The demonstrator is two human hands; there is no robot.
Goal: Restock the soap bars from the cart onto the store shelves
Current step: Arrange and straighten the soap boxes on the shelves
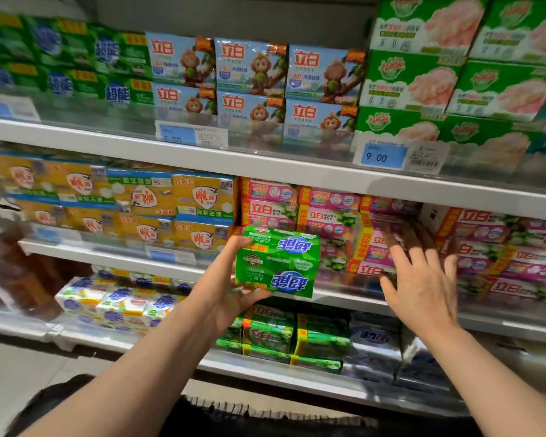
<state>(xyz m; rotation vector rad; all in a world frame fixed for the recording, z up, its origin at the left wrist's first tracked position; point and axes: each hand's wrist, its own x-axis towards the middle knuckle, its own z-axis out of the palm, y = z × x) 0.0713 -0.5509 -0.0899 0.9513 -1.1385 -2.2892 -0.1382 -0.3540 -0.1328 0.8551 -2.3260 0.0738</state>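
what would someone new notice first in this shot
A green soap pack held upside down in the left hand, mid-frame before the middle shelf. Next the right hand, fingers spread open, reaching toward the pink packs on that shelf. Above, blue monkey packs line the top shelf beside a 9.00 price tag.

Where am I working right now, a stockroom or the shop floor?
Most likely the shop floor: retail shelves faced with soap packs, a 9.00 price tag, and your left hand holding a green pack.
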